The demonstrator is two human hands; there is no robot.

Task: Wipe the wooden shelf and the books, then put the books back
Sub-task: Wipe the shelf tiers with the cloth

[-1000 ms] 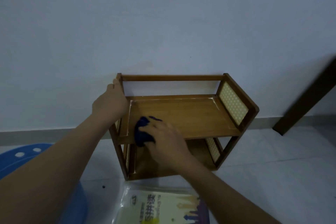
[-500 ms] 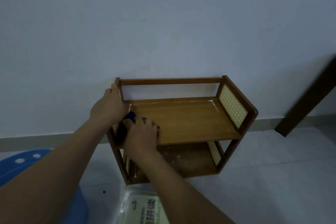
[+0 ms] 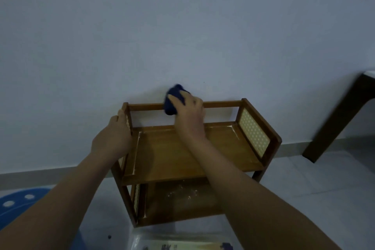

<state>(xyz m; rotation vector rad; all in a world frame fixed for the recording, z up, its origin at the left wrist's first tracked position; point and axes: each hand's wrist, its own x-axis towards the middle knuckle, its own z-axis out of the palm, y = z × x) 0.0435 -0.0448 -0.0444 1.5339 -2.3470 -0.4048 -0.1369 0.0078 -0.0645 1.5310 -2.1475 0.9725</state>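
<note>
A small two-tier wooden shelf (image 3: 178,156) with woven side panels stands on the floor against the wall. My left hand (image 3: 113,138) grips its left side panel near the top. My right hand (image 3: 188,115) holds a dark blue cloth (image 3: 172,100) pressed on the top back rail of the shelf. Both tiers are empty; pale specks lie on the lower board (image 3: 182,193). A book in clear plastic (image 3: 182,243) lies flat on the floor just in front of the shelf, partly cut off by the frame edge.
A blue plastic stool (image 3: 22,205) with white holes sits at the lower left. A dark table leg (image 3: 336,117) slants down at the right. The white wall is right behind the shelf, with tiled floor around.
My right hand has lifted the cloth from the front left of the upper board up to the back rail. My left hand stays on the left side panel.
</note>
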